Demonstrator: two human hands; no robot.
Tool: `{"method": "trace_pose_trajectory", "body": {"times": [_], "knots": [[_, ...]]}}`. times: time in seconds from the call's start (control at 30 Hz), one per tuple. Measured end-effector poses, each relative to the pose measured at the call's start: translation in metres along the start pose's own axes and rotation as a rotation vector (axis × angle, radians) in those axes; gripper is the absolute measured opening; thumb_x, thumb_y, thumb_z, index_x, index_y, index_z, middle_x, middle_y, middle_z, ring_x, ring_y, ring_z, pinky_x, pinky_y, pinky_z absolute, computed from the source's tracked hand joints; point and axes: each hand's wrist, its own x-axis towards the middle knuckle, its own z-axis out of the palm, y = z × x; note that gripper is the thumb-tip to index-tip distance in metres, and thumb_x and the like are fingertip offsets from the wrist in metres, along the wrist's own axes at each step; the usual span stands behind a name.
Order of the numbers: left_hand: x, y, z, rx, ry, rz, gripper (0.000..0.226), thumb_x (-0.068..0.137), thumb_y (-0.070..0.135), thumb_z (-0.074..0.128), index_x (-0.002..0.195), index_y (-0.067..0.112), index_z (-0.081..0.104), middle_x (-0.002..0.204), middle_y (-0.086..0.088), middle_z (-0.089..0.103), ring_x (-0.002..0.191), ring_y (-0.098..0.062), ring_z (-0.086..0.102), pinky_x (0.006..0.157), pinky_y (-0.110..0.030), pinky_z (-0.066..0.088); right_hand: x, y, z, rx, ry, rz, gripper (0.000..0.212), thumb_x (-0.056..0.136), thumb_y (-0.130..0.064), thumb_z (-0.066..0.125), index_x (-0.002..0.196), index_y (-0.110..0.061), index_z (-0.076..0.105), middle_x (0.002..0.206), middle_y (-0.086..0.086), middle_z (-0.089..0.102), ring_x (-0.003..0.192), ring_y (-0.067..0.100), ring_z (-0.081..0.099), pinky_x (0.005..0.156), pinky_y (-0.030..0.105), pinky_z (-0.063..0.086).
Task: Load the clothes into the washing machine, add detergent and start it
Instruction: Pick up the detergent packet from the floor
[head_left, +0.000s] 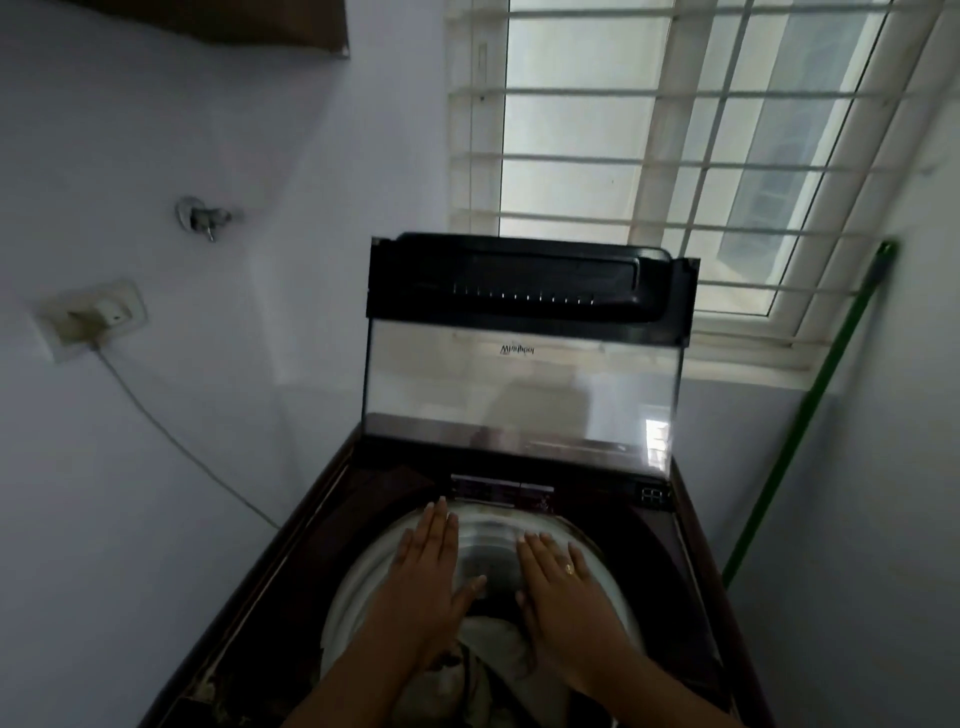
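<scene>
A dark maroon top-loading washing machine (311, 530) stands below me with its glass lid (519, 384) raised upright. Pale and dark clothes (493, 654) lie inside the drum, whose white rim (358, 571) rings the opening. My left hand (431, 561) and my right hand (561, 577) hover side by side over the drum, palms down, fingers straight and holding nothing. A ring sits on my right hand. The control panel (504, 491) lies just beyond my fingertips. No detergent is in view.
A white wall with a tap (200, 215) and a socket (98, 317) is to the left; its cable (171, 441) runs down to the machine. A barred window (675, 156) stands behind. A green pole (810, 415) leans at the right.
</scene>
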Motion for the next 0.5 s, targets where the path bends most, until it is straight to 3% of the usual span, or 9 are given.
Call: {"method": "trace_pose_trajectory", "body": {"times": [0.07, 0.1, 0.17, 0.2, 0.27, 0.33, 0.37, 0.43, 0.5], "knots": [[0.004, 0.001, -0.017, 0.043, 0.020, -0.033, 0.077, 0.098, 0.054, 0.006, 0.131, -0.002, 0.047, 0.135, -0.015, 0.050, 0.130, -0.026, 0.041, 0.112, -0.027, 0.002, 0.001, 0.002, -0.012, -0.047, 0.079, -0.014, 0.049, 0.080, -0.033, 0.035, 0.105, -0.013, 0.072, 0.108, 0.001, 0.070, 0.107, 0.017, 0.063, 0.110, 0.032, 0.003], [0.006, 0.001, -0.026, 0.039, 0.045, -0.034, 0.076, 0.098, 0.054, 0.006, 0.139, -0.003, 0.035, 0.143, -0.015, 0.040, 0.137, -0.027, 0.030, 0.114, -0.027, -0.003, 0.002, 0.003, -0.018, -0.072, 0.145, -0.019, 0.049, 0.088, -0.028, 0.029, 0.105, -0.013, 0.072, 0.109, 0.002, 0.070, 0.113, 0.019, 0.058, 0.112, 0.032, 0.000], [0.012, -0.001, -0.039, 0.031, 0.154, -0.009, 0.074, 0.097, 0.055, 0.007, 0.148, 0.001, 0.007, 0.157, -0.015, 0.008, 0.145, -0.022, 0.001, 0.115, -0.028, -0.006, 0.005, 0.005, -0.026, -0.067, 0.226, -0.017, 0.066, 0.096, -0.026, 0.006, 0.110, -0.010, 0.068, 0.112, 0.005, 0.069, 0.135, 0.022, 0.031, 0.113, 0.032, -0.001], [0.016, -0.002, -0.045, 0.028, 0.216, 0.002, 0.073, 0.097, 0.055, 0.008, 0.148, 0.003, 0.001, 0.158, -0.012, -0.004, 0.145, -0.019, -0.006, 0.115, -0.028, -0.006, 0.007, 0.006, -0.034, -0.068, 0.270, -0.008, 0.064, 0.096, -0.026, 0.004, 0.115, -0.009, 0.062, 0.114, 0.005, 0.068, 0.143, 0.022, 0.012, 0.112, 0.033, 0.002], [0.022, 0.000, -0.057, -0.003, 0.213, -0.018, 0.073, 0.097, 0.055, 0.008, 0.148, 0.003, -0.001, 0.158, -0.011, -0.003, 0.145, -0.018, -0.009, 0.114, -0.028, -0.004, 0.012, 0.010, -0.045, -0.070, 0.376, 0.019, 0.048, 0.095, -0.025, 0.011, 0.122, -0.008, 0.047, 0.118, 0.006, 0.066, 0.144, 0.017, -0.009, 0.110, 0.035, 0.007], [0.023, 0.007, -0.074, 0.019, 0.221, -0.090, 0.081, 0.093, 0.060, -0.001, 0.147, -0.001, 0.002, 0.155, -0.017, 0.017, 0.143, -0.017, -0.015, 0.114, -0.027, -0.003, 0.019, 0.012, -0.056, -0.061, 0.384, 0.023, 0.054, 0.096, -0.031, 0.002, 0.125, -0.008, 0.041, 0.123, 0.006, 0.063, 0.144, 0.017, -0.003, 0.110, 0.036, 0.006], [0.024, 0.011, -0.082, 0.058, 0.316, -0.105, 0.093, 0.084, 0.068, -0.014, 0.145, -0.002, -0.005, 0.155, -0.020, 0.014, 0.140, -0.017, -0.024, 0.114, -0.026, -0.007, 0.020, 0.012, -0.063, -0.071, 0.406, 0.026, 0.058, 0.096, -0.034, -0.001, 0.126, -0.007, 0.041, 0.124, 0.007, 0.062, 0.142, 0.019, 0.007, 0.111, 0.036, 0.005], [0.019, 0.018, -0.092, -0.012, 0.354, -0.126, 0.108, 0.054, 0.077, -0.038, 0.135, 0.005, -0.025, 0.156, -0.014, -0.014, 0.132, -0.014, -0.034, 0.110, -0.025, -0.018, 0.022, 0.010, -0.081, -0.086, 0.437, 0.015, 0.065, 0.097, -0.038, -0.001, 0.127, -0.006, 0.047, 0.125, 0.009, 0.062, 0.134, 0.025, 0.035, 0.113, 0.036, 0.000], [0.015, 0.020, -0.107, -0.106, 0.381, -0.148, 0.106, 0.049, 0.078, -0.039, 0.133, 0.014, -0.029, 0.153, -0.007, -0.024, 0.135, -0.013, -0.029, 0.109, -0.025, -0.019, 0.024, 0.005, -0.098, -0.096, 0.478, 0.009, 0.070, 0.098, -0.043, 0.004, 0.125, -0.005, 0.055, 0.129, 0.012, 0.058, 0.125, 0.027, 0.049, 0.113, 0.038, 0.003]]}}
